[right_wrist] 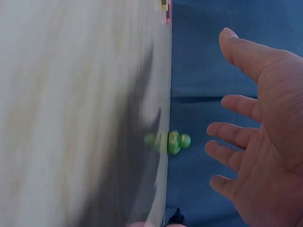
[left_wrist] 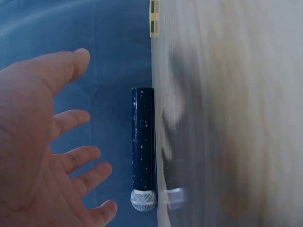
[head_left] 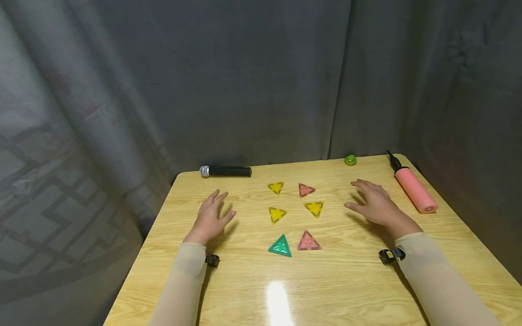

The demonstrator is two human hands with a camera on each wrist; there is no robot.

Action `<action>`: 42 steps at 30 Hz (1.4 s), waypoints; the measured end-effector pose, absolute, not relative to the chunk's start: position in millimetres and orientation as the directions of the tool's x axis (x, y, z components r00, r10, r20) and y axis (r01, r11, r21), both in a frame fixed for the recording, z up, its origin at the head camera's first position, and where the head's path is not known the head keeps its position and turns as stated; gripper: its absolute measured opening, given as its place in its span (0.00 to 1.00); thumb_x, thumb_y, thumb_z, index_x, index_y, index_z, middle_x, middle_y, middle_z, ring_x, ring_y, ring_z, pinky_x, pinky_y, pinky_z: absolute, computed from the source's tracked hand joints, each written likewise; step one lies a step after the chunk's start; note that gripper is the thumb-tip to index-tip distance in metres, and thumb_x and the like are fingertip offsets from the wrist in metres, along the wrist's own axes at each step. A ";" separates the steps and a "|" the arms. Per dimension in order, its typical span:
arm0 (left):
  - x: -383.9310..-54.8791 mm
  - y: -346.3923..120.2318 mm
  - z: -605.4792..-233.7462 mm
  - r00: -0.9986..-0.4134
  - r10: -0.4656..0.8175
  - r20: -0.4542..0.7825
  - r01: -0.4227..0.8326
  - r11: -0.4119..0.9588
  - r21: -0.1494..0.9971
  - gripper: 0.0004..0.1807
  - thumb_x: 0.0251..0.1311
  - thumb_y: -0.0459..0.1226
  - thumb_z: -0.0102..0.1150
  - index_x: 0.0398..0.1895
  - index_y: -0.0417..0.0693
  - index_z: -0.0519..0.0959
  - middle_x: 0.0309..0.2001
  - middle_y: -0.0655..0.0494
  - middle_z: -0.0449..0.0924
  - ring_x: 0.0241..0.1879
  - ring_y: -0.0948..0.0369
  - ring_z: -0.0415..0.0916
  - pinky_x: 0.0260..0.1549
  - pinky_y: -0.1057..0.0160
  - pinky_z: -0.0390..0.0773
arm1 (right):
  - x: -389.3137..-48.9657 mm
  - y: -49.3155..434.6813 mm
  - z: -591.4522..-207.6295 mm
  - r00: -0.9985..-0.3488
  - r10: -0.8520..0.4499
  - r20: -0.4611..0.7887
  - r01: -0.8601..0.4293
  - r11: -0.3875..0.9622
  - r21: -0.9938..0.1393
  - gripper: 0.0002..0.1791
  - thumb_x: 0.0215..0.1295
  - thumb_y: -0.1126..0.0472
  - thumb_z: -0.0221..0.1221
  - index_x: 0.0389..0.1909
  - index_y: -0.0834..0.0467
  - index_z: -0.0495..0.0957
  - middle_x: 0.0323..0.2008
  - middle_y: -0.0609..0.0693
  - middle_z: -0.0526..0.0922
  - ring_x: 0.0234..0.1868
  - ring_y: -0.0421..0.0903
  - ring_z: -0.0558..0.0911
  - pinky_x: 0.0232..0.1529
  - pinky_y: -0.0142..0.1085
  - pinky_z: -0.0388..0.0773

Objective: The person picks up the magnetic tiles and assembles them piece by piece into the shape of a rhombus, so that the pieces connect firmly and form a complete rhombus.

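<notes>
Six triangle tiles lie flat mid-bench [head_left: 244, 280] in three rough rows of two: back yellow tile [head_left: 276, 187] and small red tile [head_left: 306, 190], then left yellow tile [head_left: 277, 215] and right yellow tile [head_left: 314, 209], then green tile [head_left: 280, 246] and pinkish tile [head_left: 308, 241] nearest. Left hand [head_left: 210, 219] and right hand [head_left: 376, 204] flank them, both empty, fingers loosely spread, touching no tile. Progress-wise, I'd say the set's laid out but nothing's joined or stacked, so any handling is all left to do. Microphone [head_left: 226, 171], green toy [head_left: 350, 160] and pink hand pump [head_left: 415, 189] sit out by the edges, untouched.
</notes>
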State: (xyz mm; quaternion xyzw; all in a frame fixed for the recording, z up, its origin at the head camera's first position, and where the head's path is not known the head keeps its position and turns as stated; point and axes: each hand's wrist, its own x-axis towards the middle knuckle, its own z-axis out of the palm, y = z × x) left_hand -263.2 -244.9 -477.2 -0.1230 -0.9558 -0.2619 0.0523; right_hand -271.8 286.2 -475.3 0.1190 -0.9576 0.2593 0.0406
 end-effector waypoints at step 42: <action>-275.8 -174.6 -488.8 -0.900 0.424 0.104 0.398 0.701 0.592 0.29 0.75 0.46 0.62 0.76 0.49 0.72 0.79 0.50 0.60 0.77 0.46 0.60 0.72 0.42 0.65 | -332.6 211.1 -473.6 -0.952 -0.288 0.101 -0.282 0.704 -0.651 0.33 0.75 0.53 0.64 0.74 0.62 0.68 0.73 0.64 0.68 0.72 0.67 0.67 0.69 0.65 0.65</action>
